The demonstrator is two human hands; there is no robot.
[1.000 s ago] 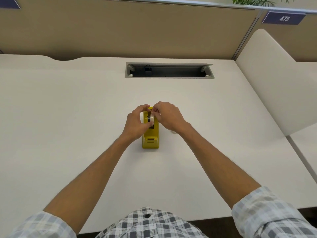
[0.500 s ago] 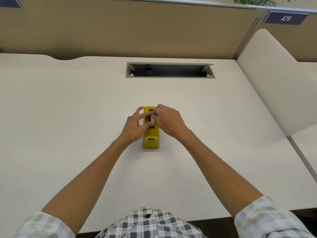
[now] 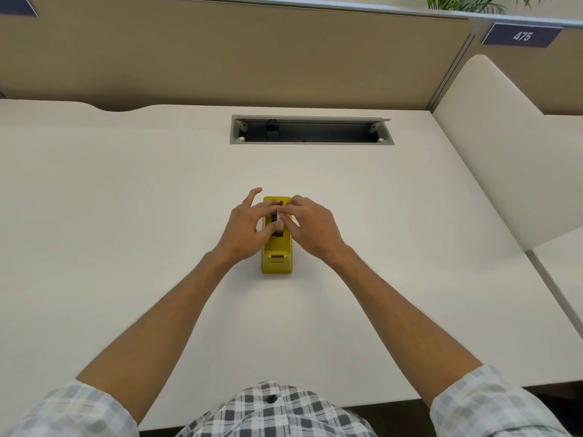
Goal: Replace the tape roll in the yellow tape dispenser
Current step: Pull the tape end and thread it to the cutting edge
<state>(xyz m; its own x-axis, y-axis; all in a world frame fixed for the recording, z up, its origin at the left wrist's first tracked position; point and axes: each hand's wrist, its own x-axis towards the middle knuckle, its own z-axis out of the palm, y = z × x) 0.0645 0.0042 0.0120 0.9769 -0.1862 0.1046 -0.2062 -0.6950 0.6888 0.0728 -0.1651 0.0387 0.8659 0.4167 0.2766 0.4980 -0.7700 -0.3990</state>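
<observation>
The dispenser point(image 3: 277, 247) sits flat on the tabletop point(image 3: 126, 216), about in the middle, long side pointing away from us and its cutter end toward us. We've got a roll point(image 3: 279, 226) down in the slot on top; only a small pale bit of it shows, with something dark just above it, maybe the core, too small to tell.

Both hands are on it. Our left hand point(image 3: 244, 230) comes in from the left, thumb and a finger or two pinching the roll, while its index finger sticks out straight and touches nothing. Our right hand point(image 3: 310, 227) comes in from the right with fingers curled in, tips meeting the left hand's right over the slot. That grip looks like it's clamped on the roll too, but the fingers hide most of the contact.

Further out: a cable tray point(image 3: 310, 130) is cut into the tabletop well behind the dispenser. A tan partition point(image 3: 220, 58) runs along the back. A blue sign point(image 3: 522, 35) reading 475 is up at the right, with a plant point(image 3: 457, 1) peeking over the top. Our plaid shirt point(image 3: 274, 411) fills the bottom edge.
</observation>
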